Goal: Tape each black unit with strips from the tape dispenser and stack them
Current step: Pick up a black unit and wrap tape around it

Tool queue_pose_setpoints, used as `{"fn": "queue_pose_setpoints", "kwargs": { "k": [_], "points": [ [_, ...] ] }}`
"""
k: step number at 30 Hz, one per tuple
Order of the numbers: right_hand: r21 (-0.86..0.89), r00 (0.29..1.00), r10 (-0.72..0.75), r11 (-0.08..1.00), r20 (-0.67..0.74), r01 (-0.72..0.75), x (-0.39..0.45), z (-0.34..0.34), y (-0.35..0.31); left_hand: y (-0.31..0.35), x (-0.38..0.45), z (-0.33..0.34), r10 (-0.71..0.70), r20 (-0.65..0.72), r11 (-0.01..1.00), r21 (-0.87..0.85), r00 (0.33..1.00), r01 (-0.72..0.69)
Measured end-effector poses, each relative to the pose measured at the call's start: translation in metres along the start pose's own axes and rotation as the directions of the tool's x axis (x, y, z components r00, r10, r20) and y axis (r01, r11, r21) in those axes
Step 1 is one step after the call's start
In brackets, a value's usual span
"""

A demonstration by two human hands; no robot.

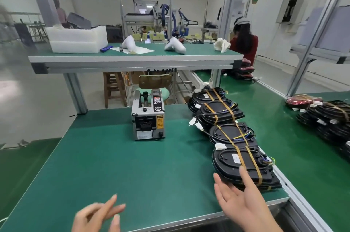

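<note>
Here both hands open: left hand (98, 214) hovering, right hand (244, 201) touching nearest black unit (244, 165).

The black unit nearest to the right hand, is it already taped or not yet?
Taped. Two tan tape strips cross the nearest black unit, which lies on the stack; the open right hand touches its near edge.
</note>
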State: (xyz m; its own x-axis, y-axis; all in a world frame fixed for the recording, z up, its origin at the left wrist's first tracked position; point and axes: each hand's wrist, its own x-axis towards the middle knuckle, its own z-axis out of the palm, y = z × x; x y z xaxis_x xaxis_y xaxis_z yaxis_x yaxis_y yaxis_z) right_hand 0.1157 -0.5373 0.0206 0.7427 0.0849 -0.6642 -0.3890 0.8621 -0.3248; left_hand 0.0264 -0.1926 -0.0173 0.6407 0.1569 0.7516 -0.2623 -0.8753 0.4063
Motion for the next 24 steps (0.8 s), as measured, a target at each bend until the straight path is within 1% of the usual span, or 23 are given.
{"fn": "queue_pose_setpoints", "kwargs": {
  "k": [1, 2, 3, 4, 5, 7, 8, 9, 11, 12, 13, 14, 15, 16, 17, 18, 19, 21, 22, 23, 24],
  "points": [
    [0.02, 1.0, -0.002, 1.0, 0.01, 0.002, 0.005, 0.002, 0.0, 0.008, -0.009, 0.013, -0.031, 0.03, 0.992, -0.12, 0.999, 0.035],
    [0.037, 1.0, -0.011, 0.999, 0.027, 0.01, 0.009, 0.004, 0.001, 0.005, -0.015, 0.023, -0.099, 0.07, 0.974, -0.199, 0.993, 0.111],
    [0.048, 0.999, -0.012, 0.999, 0.037, 0.01, 0.012, 0.006, 0.001, 0.007, -0.018, 0.032, -0.175, 0.039, 0.962, -0.206, 0.984, 0.179],
    [0.045, 0.999, -0.022, 0.999, 0.039, 0.02, 0.016, 0.007, 0.001, 0.003, -0.016, 0.037, -0.328, 0.038, 0.908, -0.262, 0.944, 0.326],
    [0.029, 0.999, -0.033, 0.999, 0.035, 0.032, 0.019, 0.008, 0.003, -0.009, -0.01, 0.041, -0.46, 0.063, 0.846, -0.273, 0.886, 0.458],
    [-0.037, 0.996, -0.093, 0.995, 0.001, 0.093, 0.025, 0.008, 0.007, -0.026, 0.0, 0.044, -0.611, 0.157, 0.744, -0.22, 0.776, 0.631],
    [-0.08, 0.99, -0.137, 0.988, -0.025, 0.135, 0.027, 0.006, 0.009, -0.032, 0.0, 0.045, -0.647, 0.245, 0.694, -0.202, 0.722, 0.691],
    [-0.128, 0.983, -0.181, 0.976, -0.04, 0.175, 0.027, 0.005, 0.011, -0.037, -0.003, 0.049, -0.672, 0.284, 0.659, -0.193, 0.685, 0.727],
    [-0.264, 0.953, -0.288, 0.93, -0.095, 0.255, 0.026, 0.001, 0.016, -0.042, -0.005, 0.051, -0.704, 0.267, 0.631, -0.188, 0.658, 0.752],
    [-0.376, 0.923, -0.366, 0.877, -0.117, 0.3, 0.025, -0.001, 0.018, -0.043, -0.007, 0.052, -0.714, 0.261, 0.623, -0.188, 0.65, 0.76],
    [-0.512, 0.873, -0.469, 0.787, -0.137, 0.343, 0.023, -0.004, 0.019, -0.045, -0.01, 0.053, -0.714, 0.267, 0.616, -0.198, 0.647, 0.762],
    [-0.65, 0.807, -0.578, 0.66, -0.12, 0.376, 0.02, -0.004, 0.02, -0.045, -0.013, 0.055, -0.707, 0.257, 0.629, -0.199, 0.659, 0.752],
    [-0.75, 0.748, -0.662, 0.52, -0.051, 0.409, 0.014, -0.003, 0.019, -0.042, -0.013, 0.054, -0.697, 0.257, 0.64, -0.199, 0.67, 0.742],
    [-0.802, 0.702, -0.711, 0.392, 0.047, 0.451, 0.005, 0.001, 0.018, -0.044, -0.014, 0.054, -0.687, 0.285, 0.637, -0.206, 0.669, 0.743],
    [-0.818, 0.668, -0.726, 0.278, 0.164, 0.503, -0.005, 0.007, 0.018, -0.046, -0.013, 0.054, -0.685, 0.298, 0.629, -0.22, 0.665, 0.746],
    [-0.815, 0.649, -0.703, 0.173, 0.291, 0.553, -0.015, 0.015, 0.017, -0.049, -0.011, 0.053, -0.684, 0.31, 0.618, -0.234, 0.66, 0.751],
    [-0.79, 0.636, -0.652, 0.092, 0.412, 0.606, -0.024, 0.024, 0.017, -0.052, -0.009, 0.052, -0.684, 0.322, 0.604, -0.255, 0.655, 0.755],
    [-0.676, 0.577, -0.533, 0.014, 0.619, 0.737, -0.031, 0.043, 0.016, -0.061, -0.006, 0.048, -0.687, 0.357, 0.562, -0.291, 0.633, 0.774],
    [-0.633, 0.547, -0.474, -0.03, 0.691, 0.774, -0.031, 0.055, 0.018, -0.064, -0.003, 0.046, -0.685, 0.366, 0.552, -0.302, 0.63, 0.777],
    [-0.615, 0.536, -0.402, -0.091, 0.742, 0.783, -0.027, 0.066, 0.02, -0.067, 0.0, 0.045, -0.684, 0.373, 0.541, -0.317, 0.627, 0.779],
    [-0.605, 0.541, -0.316, -0.155, 0.779, 0.781, -0.021, 0.078, 0.024, -0.071, 0.0, 0.044, -0.683, 0.378, 0.518, -0.353, 0.625, 0.779]
  ]
}}
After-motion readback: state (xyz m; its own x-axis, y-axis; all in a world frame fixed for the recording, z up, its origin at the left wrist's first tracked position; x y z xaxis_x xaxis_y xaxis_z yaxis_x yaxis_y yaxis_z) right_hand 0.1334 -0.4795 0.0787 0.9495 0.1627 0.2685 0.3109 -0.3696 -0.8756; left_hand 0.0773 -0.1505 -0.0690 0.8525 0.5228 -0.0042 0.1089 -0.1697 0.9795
